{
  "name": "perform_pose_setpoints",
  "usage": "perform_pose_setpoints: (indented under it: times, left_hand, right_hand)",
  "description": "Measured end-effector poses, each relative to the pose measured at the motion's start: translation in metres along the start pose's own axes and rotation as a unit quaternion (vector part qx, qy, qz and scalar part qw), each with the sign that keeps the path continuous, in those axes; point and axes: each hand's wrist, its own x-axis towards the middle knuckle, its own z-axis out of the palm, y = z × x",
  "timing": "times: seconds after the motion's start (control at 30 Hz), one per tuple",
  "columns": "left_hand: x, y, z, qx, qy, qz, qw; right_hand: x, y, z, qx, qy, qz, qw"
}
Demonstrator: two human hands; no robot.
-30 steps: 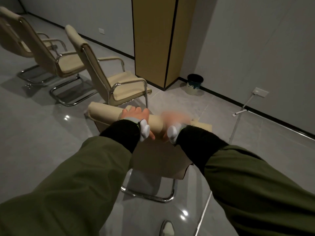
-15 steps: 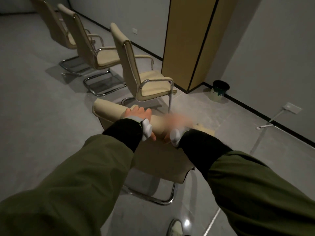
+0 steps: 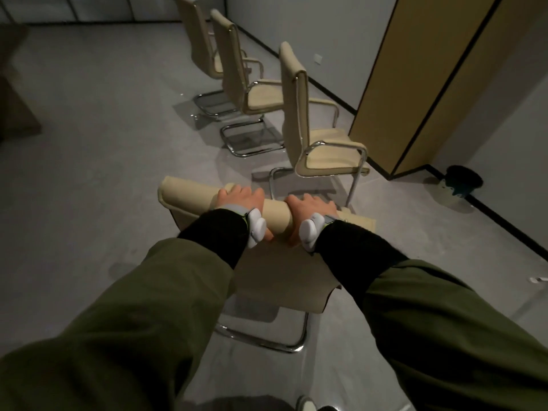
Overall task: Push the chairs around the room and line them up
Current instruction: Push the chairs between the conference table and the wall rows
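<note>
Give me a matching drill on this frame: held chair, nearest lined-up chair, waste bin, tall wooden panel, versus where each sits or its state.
Things:
1. held chair
2. nearest lined-up chair
3. waste bin
4. wooden panel

Places or states:
A. on the floor by the wall, right of the panel
B. yellow-brown, standing upright against the wall
C. gripped at its top edge by both hands
D. untouched, seat facing the wall

Pairs: 1-C, 2-D, 3-A, 4-B

Held chair (image 3: 275, 271): seat hidden behind its own backrest and both sleeves. Fingers (image 3: 237, 192) of both hands curl over the top edge, tips unseen. Farthest chair (image 3: 195, 31): top cut off by frame. Shoe (image 3: 307, 404) cropped at bottom edge.
</note>
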Motion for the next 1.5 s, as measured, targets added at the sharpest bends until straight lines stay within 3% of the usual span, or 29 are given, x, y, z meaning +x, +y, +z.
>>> perform_pose_setpoints:
  times: [0.37,0.77,1.2,1.5]
  left_hand:
    - [-0.044,-0.001,0.017,-0.002,0.024,-0.129,0.991]
    - [-0.094,0.018,0.019,-0.037,-0.004,-0.246,0.969]
    - [-0.150,0.040,0.027,-0.069,0.004,-0.321,0.944]
    - [-0.233,0.046,0.039,-0.088,0.010,-0.363,0.927]
  right_hand:
    - [-0.008,-0.008,0.009,0.011,0.025,-0.129,0.991]
    - [-0.021,-0.010,0.011,-0.002,0.020,-0.249,0.968]
    - [-0.050,-0.021,0.013,-0.049,0.012,-0.319,0.946]
    - [-0.100,-0.058,0.026,-0.095,0.005,-0.362,0.927]
